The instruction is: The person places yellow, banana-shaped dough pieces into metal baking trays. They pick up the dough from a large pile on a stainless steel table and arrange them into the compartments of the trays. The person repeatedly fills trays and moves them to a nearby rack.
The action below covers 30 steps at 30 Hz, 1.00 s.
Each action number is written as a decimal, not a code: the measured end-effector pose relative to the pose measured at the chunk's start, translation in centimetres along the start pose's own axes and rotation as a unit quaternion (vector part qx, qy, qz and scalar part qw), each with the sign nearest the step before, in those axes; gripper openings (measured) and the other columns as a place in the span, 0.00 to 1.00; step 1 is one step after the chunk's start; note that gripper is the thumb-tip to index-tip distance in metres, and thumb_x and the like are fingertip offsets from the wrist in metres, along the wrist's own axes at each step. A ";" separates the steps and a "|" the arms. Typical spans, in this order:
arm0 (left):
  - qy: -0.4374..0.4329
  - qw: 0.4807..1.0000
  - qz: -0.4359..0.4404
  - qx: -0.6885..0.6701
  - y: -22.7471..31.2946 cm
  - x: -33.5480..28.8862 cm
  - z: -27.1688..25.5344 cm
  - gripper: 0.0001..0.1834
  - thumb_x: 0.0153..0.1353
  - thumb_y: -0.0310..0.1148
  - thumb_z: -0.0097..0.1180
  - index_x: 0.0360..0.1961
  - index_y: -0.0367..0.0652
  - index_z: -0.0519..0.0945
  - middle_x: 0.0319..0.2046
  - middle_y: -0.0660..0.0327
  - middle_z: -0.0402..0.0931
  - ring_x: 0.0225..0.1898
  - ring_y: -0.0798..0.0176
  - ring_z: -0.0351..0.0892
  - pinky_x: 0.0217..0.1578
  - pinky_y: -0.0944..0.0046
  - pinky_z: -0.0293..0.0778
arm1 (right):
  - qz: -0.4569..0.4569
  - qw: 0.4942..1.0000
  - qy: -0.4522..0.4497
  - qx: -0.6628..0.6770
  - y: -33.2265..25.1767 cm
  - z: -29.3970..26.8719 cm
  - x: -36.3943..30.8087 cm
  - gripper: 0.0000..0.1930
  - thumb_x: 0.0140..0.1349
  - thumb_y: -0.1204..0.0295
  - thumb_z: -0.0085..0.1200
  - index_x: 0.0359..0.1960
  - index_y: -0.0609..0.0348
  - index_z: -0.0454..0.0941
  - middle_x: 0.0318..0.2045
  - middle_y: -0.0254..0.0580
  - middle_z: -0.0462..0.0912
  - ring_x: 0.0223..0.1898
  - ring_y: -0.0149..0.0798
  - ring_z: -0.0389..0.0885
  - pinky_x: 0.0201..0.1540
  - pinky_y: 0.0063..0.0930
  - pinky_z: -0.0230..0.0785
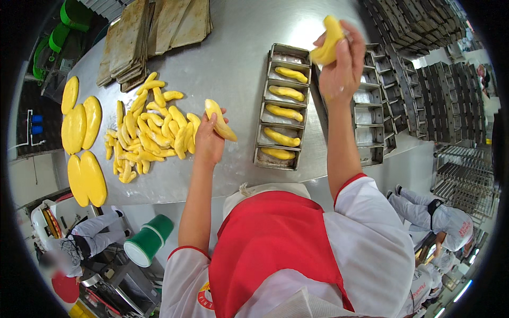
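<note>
My left hand [210, 144] is closed around a yellow dough roll [228, 131], whose ends stick out past the fingers. Up at the far right, my right hand [342, 71] grips another curved yellow dough roll [330, 40], raised beside the far end of a metal strap pan [291, 56]. Several of the pan's compartments each hold one dough roll [284, 112]; bare metal shows in the farthest one. Beside my left hand lies a loose pile of yellow dough rolls [151, 132] on the steel table [228, 69].
Large flat yellow dough slabs [85, 177] lie along the table's left edge. Stained flat sheets [124, 45] are stacked at the back left. More strap pans [369, 116] stand right of my right forearm, with tall pan stacks [450, 103] beyond. A green bucket [154, 236] and other people are nearby.
</note>
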<state>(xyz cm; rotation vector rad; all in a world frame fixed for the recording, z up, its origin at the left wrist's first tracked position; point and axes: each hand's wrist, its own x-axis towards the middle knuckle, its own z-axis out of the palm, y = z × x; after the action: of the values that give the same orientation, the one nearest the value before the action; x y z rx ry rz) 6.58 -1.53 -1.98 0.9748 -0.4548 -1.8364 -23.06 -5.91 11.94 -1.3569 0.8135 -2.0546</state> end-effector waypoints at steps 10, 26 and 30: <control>0.022 0.997 0.009 0.072 -3.1 -1.7 1.5 0.22 0.72 0.35 0.51 0.64 0.44 0.67 0.54 0.59 0.73 0.49 0.62 0.70 0.56 0.58 0.66 | 0.008 0.751 -0.264 -0.606 16.2 -11.2 -7.2 0.36 0.62 0.62 0.59 0.72 0.51 0.60 0.63 0.57 0.71 0.61 0.57 0.73 0.64 0.45 0.65; 0.209 0.977 0.033 0.008 -6.4 -13.8 -11.0 0.25 0.71 0.37 0.53 0.66 0.43 0.65 0.55 0.59 0.71 0.52 0.60 0.68 0.60 0.58 0.63 | 0.164 0.671 -0.588 -0.420 4.2 -6.6 -27.9 0.10 0.58 0.66 0.53 0.40 0.53 0.77 0.34 0.45 0.82 0.39 0.53 0.84 0.39 0.50 0.76; 0.185 0.981 0.047 0.042 -5.2 -12.5 -8.7 0.25 0.71 0.36 0.52 0.66 0.44 0.65 0.54 0.59 0.72 0.50 0.62 0.69 0.58 0.60 0.65 | 0.191 0.607 -0.631 -0.444 7.5 -5.4 -20.3 0.12 0.60 0.66 0.55 0.45 0.50 0.79 0.40 0.45 0.84 0.45 0.53 0.84 0.44 0.51 0.76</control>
<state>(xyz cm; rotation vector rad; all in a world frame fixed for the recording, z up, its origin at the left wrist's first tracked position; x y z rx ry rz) 12.95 12.80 -5.48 1.2982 -0.3433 -1.5161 -20.30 4.61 -7.55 -2.2815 1.2001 0.1095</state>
